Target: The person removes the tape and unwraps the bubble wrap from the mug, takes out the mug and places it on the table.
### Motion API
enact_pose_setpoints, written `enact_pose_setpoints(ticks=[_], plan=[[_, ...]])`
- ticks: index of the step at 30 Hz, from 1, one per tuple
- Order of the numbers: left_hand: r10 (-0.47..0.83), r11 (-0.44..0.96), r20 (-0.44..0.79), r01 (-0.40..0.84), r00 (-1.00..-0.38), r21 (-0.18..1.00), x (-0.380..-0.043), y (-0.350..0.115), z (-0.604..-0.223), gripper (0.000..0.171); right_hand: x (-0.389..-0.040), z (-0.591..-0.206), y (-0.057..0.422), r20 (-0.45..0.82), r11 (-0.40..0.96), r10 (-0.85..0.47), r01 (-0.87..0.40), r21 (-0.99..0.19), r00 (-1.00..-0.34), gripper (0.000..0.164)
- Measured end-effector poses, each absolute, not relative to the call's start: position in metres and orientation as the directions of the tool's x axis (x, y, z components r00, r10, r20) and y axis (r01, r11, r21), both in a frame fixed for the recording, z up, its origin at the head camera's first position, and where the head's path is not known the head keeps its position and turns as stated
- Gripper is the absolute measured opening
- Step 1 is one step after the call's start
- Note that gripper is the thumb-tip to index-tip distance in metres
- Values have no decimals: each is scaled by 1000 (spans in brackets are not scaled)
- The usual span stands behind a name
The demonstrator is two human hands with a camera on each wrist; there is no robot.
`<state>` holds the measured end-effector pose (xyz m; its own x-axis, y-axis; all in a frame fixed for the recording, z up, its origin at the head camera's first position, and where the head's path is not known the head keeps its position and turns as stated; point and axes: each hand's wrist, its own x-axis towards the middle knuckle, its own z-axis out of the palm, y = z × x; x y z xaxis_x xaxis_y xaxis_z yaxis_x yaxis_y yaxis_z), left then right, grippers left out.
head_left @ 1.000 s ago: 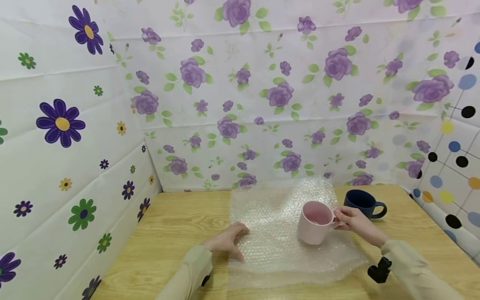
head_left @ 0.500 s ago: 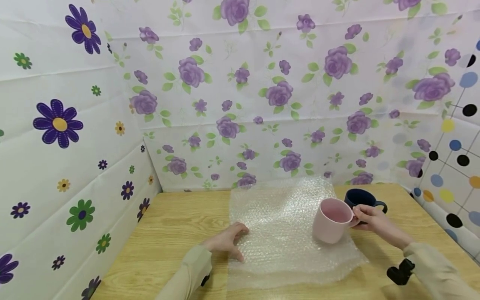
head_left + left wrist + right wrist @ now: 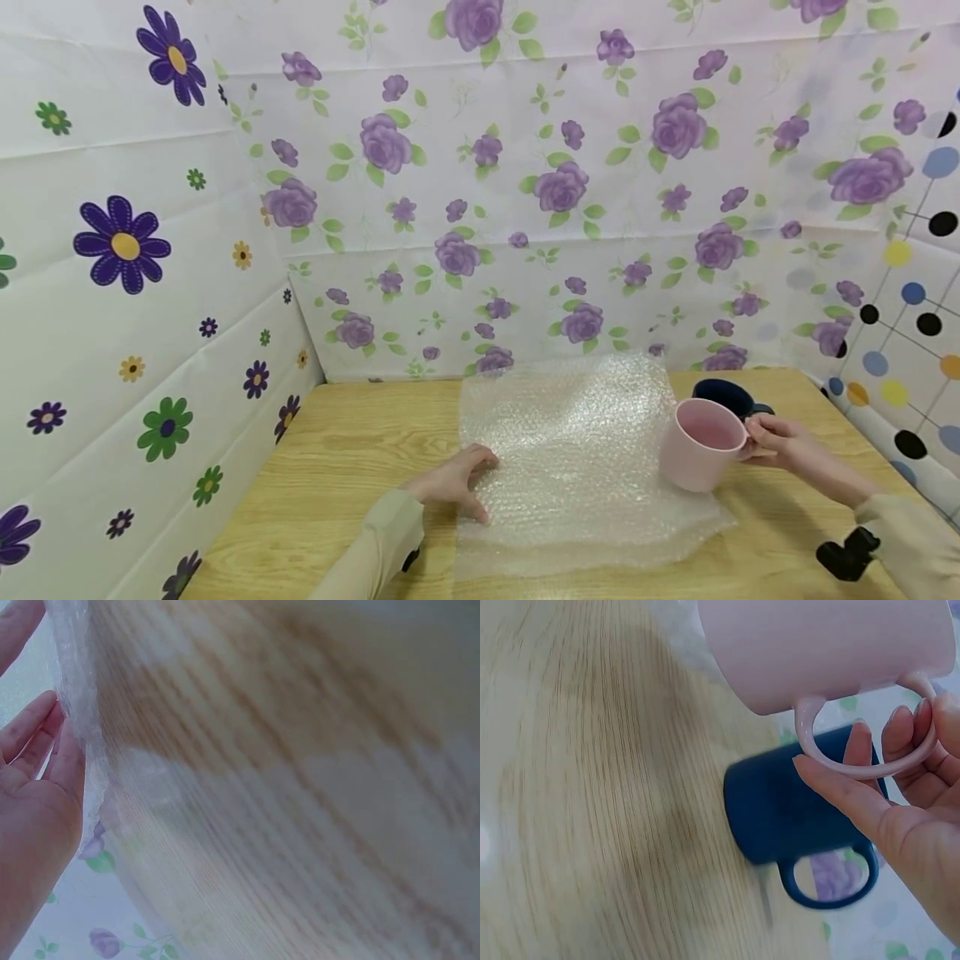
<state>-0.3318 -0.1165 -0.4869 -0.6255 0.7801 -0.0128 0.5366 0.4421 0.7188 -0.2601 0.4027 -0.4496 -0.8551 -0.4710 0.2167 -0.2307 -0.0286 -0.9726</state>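
Note:
My right hand [image 3: 776, 442] holds a pink mug [image 3: 699, 450] by its handle, fingers hooked through the loop in the right wrist view. The mug tilts a little, its open mouth facing up, over the right edge of a sheet of bubble wrap [image 3: 570, 467]. Behind it a dark blue mug [image 3: 795, 795] stands on the table, partly covered by the pink one in the head view. My left hand [image 3: 452, 479] rests at the left edge of the bubble wrap, thumb and fingers spread apart, fingertips on the sheet. In the left wrist view the fingers [image 3: 66, 757] touch the wrap's edge.
The wooden table [image 3: 337, 458] carries the sheet, which lies flat and reaches up to the back wall. Floral cloth [image 3: 450, 167] closes off the back; patterned cloths [image 3: 172, 333] stand along the left and right sides.
My right hand has carried the pink mug to the right, from above the bubble wrap to its right edge, in front of the dark blue mug. The left hand has stayed in place.

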Motion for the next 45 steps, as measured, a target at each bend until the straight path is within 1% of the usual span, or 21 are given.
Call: enact_pose_setpoints(ticks=[2,5,10,13,18,21,28,33,39,45], plan=[[779,446,-16,536,-626,716,-332,-116,-487,76,-258,-450,410,225,-65,-485,-221,-973,-845,30],[774,456,-24,531,-632,714,-332,-116,-487,76,-253,-449,421,212,-54,-500,-214,-975,-840,31],[774,453,-21,530,-633,717,-332,-116,-488,75,-246,-447,440,105,40,-489,-142,-989,-866,29],[776,450,-19,533,-630,716,-332,-117,-488,76,-244,-448,449,70,65,-501,-118,-991,-862,28],[773,459,-18,540,-634,705,-333,-117,-489,76,-243,-454,459,105,-8,-538,-119,-993,-836,31],[773,462,-15,546,-635,699,-333,-117,-490,76,-242,-459,465,116,-33,-530,-116,-993,-840,32],[786,442,-5,557,-618,703,-334,-118,-490,75,-240,-465,475,37,67,-477,-79,-995,-878,29],[783,447,-13,549,-622,706,-334,-118,-489,76,-239,-470,478,23,75,-460,-64,-995,-888,27],[781,446,-21,534,-624,718,-334,-116,-488,75,-236,-474,478,-72,180,-394,0,-984,-916,24],[779,455,-24,539,-627,709,-334,-115,-489,74,-235,-474,478,-111,215,-378,29,-976,-919,25]])
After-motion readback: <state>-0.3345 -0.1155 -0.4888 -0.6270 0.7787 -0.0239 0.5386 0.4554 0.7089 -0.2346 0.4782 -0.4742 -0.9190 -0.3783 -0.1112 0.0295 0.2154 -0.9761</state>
